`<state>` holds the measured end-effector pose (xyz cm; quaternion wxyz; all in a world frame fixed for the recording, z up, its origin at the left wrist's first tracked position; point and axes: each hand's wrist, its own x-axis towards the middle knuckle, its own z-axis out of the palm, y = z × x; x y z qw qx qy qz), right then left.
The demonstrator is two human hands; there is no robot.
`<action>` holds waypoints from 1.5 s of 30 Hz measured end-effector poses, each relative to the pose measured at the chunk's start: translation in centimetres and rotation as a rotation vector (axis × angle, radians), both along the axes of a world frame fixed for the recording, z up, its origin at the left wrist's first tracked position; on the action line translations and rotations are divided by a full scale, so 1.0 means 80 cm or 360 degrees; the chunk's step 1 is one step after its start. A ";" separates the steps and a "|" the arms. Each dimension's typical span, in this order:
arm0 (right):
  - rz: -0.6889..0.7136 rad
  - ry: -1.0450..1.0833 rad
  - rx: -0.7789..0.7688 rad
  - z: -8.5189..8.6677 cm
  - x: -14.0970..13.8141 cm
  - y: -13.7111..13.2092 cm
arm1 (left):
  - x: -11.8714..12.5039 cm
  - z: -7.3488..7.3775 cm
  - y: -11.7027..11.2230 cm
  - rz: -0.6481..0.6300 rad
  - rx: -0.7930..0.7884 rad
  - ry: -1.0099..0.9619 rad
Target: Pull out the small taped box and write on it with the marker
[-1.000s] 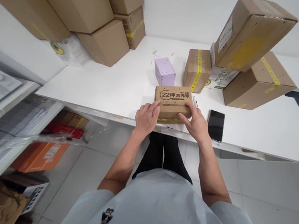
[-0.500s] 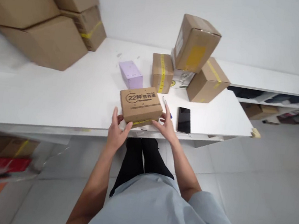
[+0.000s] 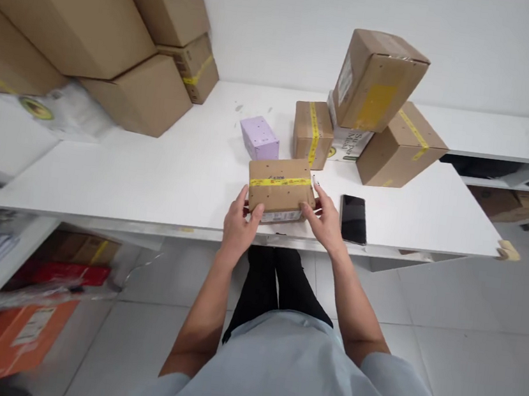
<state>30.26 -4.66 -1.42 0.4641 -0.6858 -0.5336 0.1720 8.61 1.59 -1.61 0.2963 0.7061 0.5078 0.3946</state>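
Between my two hands is a brown cardboard box (image 3: 278,198), a strip of yellow tape across its upper face and a pale printed label on the side toward me. My left hand (image 3: 240,224) grips its near left corner, thumb on the front and fingers round the side. At the right end my right hand (image 3: 325,223) holds it the same way, fingertips partly hidden. Just behind the box lies a lilac box (image 3: 259,138). A dark phone (image 3: 353,219) rests to the right of my right hand.
Behind stand a small taped carton (image 3: 311,133), a white printed box (image 3: 349,145) with a tall carton (image 3: 379,83) on top, and another carton (image 3: 403,147). Large cartons (image 3: 93,23) pile up at the left. An orange box (image 3: 20,341) is below the white table (image 3: 149,190).
The box has been turned over: its printed face with large lettering was up, and now the taped face is. My view has swung left, so everything appears further right.
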 end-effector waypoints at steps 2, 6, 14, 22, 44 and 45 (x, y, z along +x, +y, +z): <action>0.0019 -0.0022 0.0003 0.002 -0.002 0.002 | 0.001 -0.001 -0.001 -0.0026 0.0042 0.0048; 0.0029 -0.0154 -0.0068 0.009 -0.007 0.002 | 0.003 0.001 -0.005 -0.0030 0.0153 0.0217; -0.0006 -0.0295 -0.0195 0.010 -0.013 -0.002 | 0.005 0.004 -0.008 0.0075 0.0179 0.0445; -0.0282 0.0074 -0.0008 -0.048 0.025 -0.028 | -0.010 -0.060 -0.010 -0.0005 -0.0072 -0.0079; -0.0864 -0.0633 -0.1236 -0.039 0.066 -0.047 | 0.000 -0.110 -0.001 0.0115 0.0166 0.0434; -0.0873 -0.0626 -0.1221 -0.041 0.066 -0.046 | 0.002 -0.106 0.001 0.0145 0.0152 0.0473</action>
